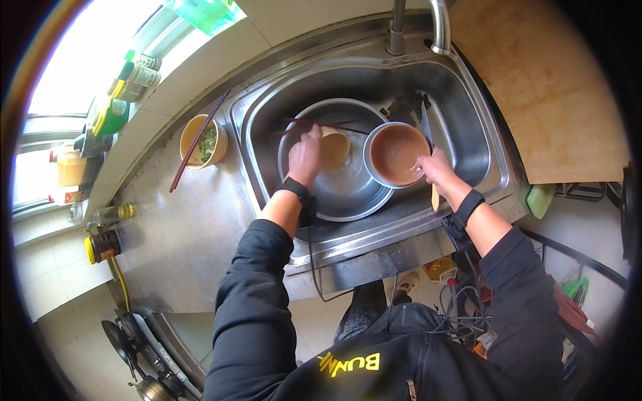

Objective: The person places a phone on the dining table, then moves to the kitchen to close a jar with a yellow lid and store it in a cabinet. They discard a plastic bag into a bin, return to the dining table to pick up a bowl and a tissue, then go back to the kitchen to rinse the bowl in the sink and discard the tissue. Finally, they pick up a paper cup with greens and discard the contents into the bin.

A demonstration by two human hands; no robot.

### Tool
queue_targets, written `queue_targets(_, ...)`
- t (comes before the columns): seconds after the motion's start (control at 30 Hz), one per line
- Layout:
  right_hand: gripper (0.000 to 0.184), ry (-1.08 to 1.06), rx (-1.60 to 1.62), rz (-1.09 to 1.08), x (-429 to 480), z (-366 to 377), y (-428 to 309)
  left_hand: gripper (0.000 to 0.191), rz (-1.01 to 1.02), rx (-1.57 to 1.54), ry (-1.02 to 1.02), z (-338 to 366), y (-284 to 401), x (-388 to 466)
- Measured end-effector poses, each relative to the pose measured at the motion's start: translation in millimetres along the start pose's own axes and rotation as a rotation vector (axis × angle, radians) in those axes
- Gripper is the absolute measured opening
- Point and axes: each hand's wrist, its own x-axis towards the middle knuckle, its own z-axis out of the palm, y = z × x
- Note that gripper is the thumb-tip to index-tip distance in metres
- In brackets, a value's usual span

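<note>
In the sink stands a round metal basin (351, 210) with some water. My left hand (305, 156) is over it, gripping the rim of a beige bowl (335, 150) that is tilted inside. Dark chopsticks (346, 125) cross behind its fingers; blur hides whether they are held too. My right hand (437, 169) pinches the rim of a bowl (396, 153), orange-brown inside and grey outside, above the basin's right edge. A knife (426, 123) passes beneath that hand, its pale handle toward the sink's front edge; whether the hand touches it I cannot tell.
Left of the sink (246, 165), a paper-like tub (220, 148) holds chopped greens, with chopsticks (200, 138) across its top. Faucet (441, 30) is at the back. A wooden board (546, 100) stands right. Jars (103, 246) line the left side. Cables (464, 306) hang near my body.
</note>
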Motion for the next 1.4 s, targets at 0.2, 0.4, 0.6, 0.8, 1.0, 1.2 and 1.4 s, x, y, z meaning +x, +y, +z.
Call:
queue_targets(0.2, 0.035, 0.115, -0.192, -0.126, 11.4, 1.2, 3.0, 0.049, 0.188, 0.311, -0.003, -20.3, 6.9, -23.6)
queue_targets(0.4, 0.034, 0.164, -0.265, -0.205, 14.9, -4.1, 2.3, 0.041, -0.113, -0.268, -0.518, 12.9, 2.5, -40.3)
queue_targets(0.6, 0.032, 0.201, -0.289, -0.188, 14.7, -12.0, 3.3, 0.051, -0.487, -1.285, -0.608, -24.3, 12.1, -63.3)
queue_targets(0.8, 0.031, 0.166, -0.283, -0.159, 9.1, -2.2, 1.7, 0.047, -0.518, -1.17, -0.334, -101.0, 28.3, -58.1)
queue_targets(1.0, 0.025, 0.003, -0.081, 0.031, -4.1, 27.3, 1.3, 0.049, -0.356, -0.884, -0.009, -118.3, 48.1, -45.6)
queue_targets(1.2, 0.014, -0.047, 0.171, 0.154, -10.8, 33.8, -1.1, 0.067, -0.082, -0.476, 0.264, -128.3, 78.6, -33.0)
queue_targets(1.4, 0.01, -0.083, 0.339, 0.159, -13.7, 26.7, -3.9, 0.068, 0.141, -0.358, 0.442, -128.3, 83.0, -17.2)
